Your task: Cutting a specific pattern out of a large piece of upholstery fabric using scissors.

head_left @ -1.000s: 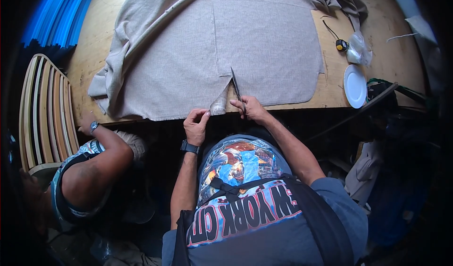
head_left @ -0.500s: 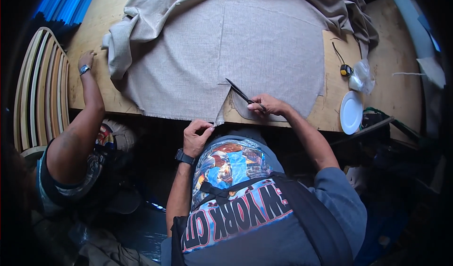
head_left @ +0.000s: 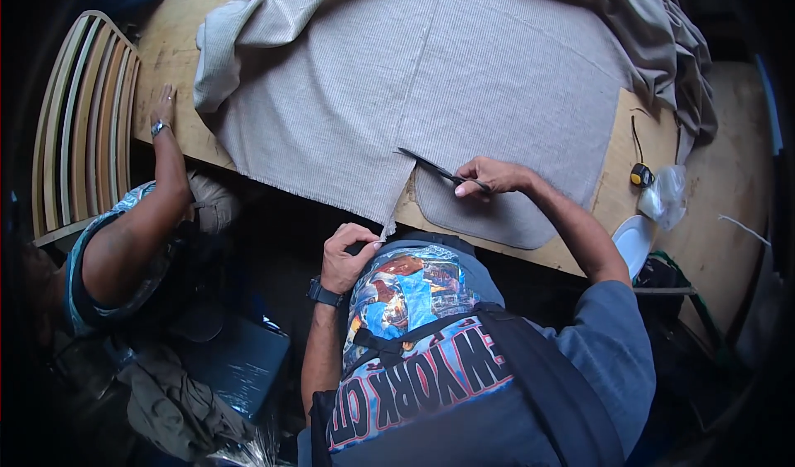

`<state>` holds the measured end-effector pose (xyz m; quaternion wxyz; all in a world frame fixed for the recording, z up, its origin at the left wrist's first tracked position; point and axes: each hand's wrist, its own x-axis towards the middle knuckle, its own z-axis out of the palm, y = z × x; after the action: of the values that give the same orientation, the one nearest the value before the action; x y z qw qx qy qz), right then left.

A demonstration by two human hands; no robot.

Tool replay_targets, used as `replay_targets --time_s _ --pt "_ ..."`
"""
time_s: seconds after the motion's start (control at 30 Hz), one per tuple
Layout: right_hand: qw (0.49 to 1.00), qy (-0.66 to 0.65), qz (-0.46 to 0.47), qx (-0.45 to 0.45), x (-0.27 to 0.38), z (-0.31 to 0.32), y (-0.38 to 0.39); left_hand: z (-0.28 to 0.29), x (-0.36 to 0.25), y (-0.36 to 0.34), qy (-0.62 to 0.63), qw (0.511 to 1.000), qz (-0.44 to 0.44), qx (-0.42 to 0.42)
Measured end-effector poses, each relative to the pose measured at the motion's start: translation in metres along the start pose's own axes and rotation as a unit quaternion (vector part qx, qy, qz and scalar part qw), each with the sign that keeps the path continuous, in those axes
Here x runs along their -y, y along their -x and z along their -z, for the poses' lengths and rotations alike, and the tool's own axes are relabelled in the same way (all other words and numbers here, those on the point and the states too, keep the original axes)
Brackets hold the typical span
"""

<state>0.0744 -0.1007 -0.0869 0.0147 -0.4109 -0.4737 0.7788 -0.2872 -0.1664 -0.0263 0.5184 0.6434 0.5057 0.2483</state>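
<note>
A wide piece of light grey-beige ribbed fabric point(head_left: 331, 111) lies over the wooden table point(head_left: 178, 69), its near edge slit open. My right hand point(head_left: 493, 177) is closed round the handles of black scissors point(head_left: 426, 164), whose blades point left at the top of the slit. Bare wood shows through the gap below them. My left hand point(head_left: 349, 256) pinches the fabric's frayed corner just off the table's front edge, pulling the left side of the cut toward me.
On the left another person's hand point(head_left: 164, 107) rests on the table beside a slatted wooden frame point(head_left: 87, 119). At the right lie a tape measure point(head_left: 641, 175), a clear plastic bag point(head_left: 665, 198) and a white plate point(head_left: 633, 243). Bunched fabric point(head_left: 662, 53) covers the far right.
The view has turned, so the table and fabric appear tilted. My left hand has drawn the fabric corner lower, and the scissors are still at the slit. The other person's hand has shifted on the table.
</note>
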Motion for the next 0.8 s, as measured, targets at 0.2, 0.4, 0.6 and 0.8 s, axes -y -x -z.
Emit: replay_targets --time_s 0.2,0.4,0.6,0.8 --pt "0.996 -0.071 -0.024 0.040 -0.003 0.008 -0.006 0.000 -0.007 0.002 -0.009 1.000 0.027 -0.008" --pt "0.997 -0.059 0.006 0.047 0.000 0.011 -0.009 0.003 -0.010 0.002 -0.002 0.999 0.028 -0.026" --pt "0.999 0.012 -0.024 0.039 0.011 0.019 -0.010 0.009 -0.009 0.004 -0.008 0.999 0.045 -0.029" --pt "0.991 0.131 0.010 0.021 0.019 0.023 -0.014 0.012 -0.007 0.007 -0.004 0.998 0.062 -0.029"
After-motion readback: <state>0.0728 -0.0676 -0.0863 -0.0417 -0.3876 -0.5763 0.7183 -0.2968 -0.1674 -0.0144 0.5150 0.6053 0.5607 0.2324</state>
